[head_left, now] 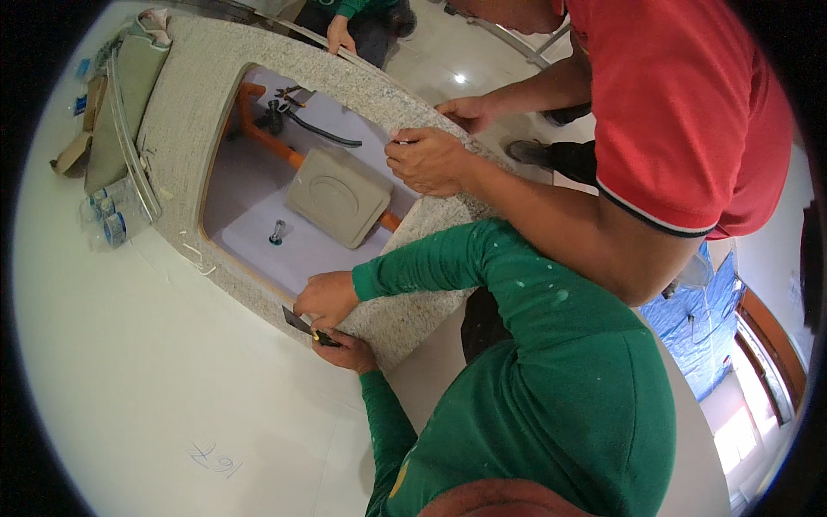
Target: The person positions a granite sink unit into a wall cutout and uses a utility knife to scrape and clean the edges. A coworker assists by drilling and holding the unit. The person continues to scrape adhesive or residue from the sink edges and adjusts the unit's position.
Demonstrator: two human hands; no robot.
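Observation:
My left hand [346, 351] closes around a small black-and-yellow hand tool [326, 338], beside the near edge of a speckled, rough-textured slab [396, 323] with a large cut-out. A dark flat piece [296, 320] reaches up-left from the tool; whether it belongs to it is unclear. Just beyond, my right hand [327, 295] bends over the near rim of the cut-out, its fingers curled together at the edge. What they pinch is hidden. Inside the cut-out lie a grey box [339, 197], an orange pipe [271, 145], a black hose [323, 131] and a shiny metal fitting [277, 232].
A red-shirted person [680, 112] leans in from the right, hands on the slab's far-right edge. Another person's hand [340, 36] touches its far edge. Tape rolls [114, 228] and a green-grey roll [129, 95] lie left. A white surface [172, 362] spreads nearer me.

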